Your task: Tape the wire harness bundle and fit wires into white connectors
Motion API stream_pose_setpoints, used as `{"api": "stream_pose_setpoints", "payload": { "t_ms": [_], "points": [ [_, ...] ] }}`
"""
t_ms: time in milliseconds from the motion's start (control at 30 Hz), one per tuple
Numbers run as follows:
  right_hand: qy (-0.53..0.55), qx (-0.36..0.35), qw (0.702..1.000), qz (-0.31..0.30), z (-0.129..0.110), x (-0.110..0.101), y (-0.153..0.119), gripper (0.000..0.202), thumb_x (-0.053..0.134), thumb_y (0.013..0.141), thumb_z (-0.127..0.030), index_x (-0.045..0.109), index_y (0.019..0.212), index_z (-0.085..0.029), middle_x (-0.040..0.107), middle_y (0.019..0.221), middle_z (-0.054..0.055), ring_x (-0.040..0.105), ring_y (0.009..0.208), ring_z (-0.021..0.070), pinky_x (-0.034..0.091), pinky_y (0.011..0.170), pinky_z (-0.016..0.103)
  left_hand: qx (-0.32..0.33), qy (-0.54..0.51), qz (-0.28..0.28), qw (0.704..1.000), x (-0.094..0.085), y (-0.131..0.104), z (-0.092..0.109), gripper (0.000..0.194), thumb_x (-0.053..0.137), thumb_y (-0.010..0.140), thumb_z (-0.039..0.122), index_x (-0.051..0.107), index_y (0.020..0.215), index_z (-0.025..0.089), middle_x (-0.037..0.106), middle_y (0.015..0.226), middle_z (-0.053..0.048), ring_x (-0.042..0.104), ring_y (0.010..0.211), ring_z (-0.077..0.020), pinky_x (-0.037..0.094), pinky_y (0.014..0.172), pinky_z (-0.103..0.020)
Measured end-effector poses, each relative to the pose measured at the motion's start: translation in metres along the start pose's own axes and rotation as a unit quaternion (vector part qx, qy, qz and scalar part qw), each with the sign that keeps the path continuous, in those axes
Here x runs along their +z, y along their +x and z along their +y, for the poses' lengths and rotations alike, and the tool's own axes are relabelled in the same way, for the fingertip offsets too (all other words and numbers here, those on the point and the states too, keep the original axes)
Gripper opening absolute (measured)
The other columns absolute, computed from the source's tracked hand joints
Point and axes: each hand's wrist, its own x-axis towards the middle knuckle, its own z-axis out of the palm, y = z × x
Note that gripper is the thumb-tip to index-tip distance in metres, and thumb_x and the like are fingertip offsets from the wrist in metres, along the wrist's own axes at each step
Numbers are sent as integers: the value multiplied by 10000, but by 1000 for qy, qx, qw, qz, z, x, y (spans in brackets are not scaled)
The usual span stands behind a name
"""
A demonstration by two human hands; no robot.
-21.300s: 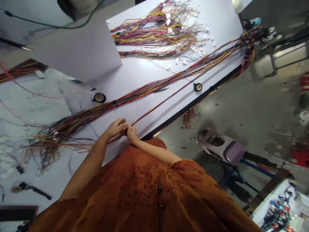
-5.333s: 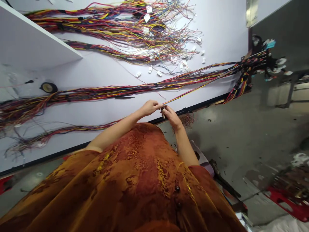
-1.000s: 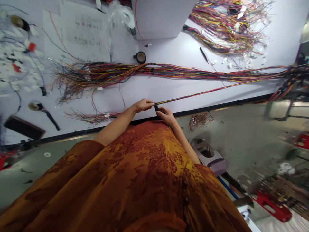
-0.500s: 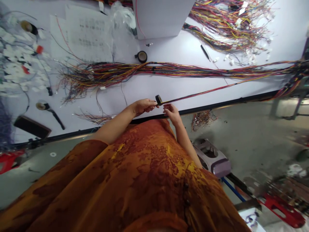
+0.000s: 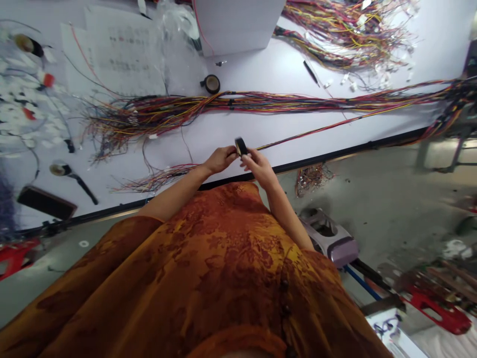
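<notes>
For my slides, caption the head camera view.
Left hand and right hand meet at a black tape roll by a thin wire bundle.

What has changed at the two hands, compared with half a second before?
The right hand has moved in toward the left hand; its fingers are now on the black tape roll, while before they were apart from it. The left hand stays close beside this roll. The second tape roll still lies beside the thick wire bundle.

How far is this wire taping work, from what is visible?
Done: the thick bundle has black bands. In hand: the tape roll, between left hand and right hand, at the thin strand. Apparently left: finishing there; loose wire ends lie spread.
</notes>
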Motion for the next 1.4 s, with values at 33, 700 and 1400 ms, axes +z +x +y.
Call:
{"api": "stream_pose_setpoints", "payload": {
  "t_ms": [33,700,1400],
  "points": [
    [36,1,999,2,-5,-1,9,494,655,834,-546,614,1199,-216,667,954,38,628,846,154,536,754,293,-1,-21,-5,1000,0,-1,1,331,517,876,425,656,914,128,629,810,-30,533,763,-136,417,743,-264],
    [120,87,989,-14,29,1,-19,480,713,751,-464,641,1154,-212,677,1068,44,600,941,169,495,852,319,-70,82,-5,994,4,6,14,204,605,819,332,698,836,151,587,676,-6,488,648,-129,359,645,-264],
    [-309,95,928,182,58,2,22,87,562,845,-262,579,873,-181,598,933,98,519,940,239,421,946,397,-110,8,12,994,0,41,-26,288,718,752,395,704,851,125,544,641,6,430,600,-115,345,615,-242]
  ]
}}
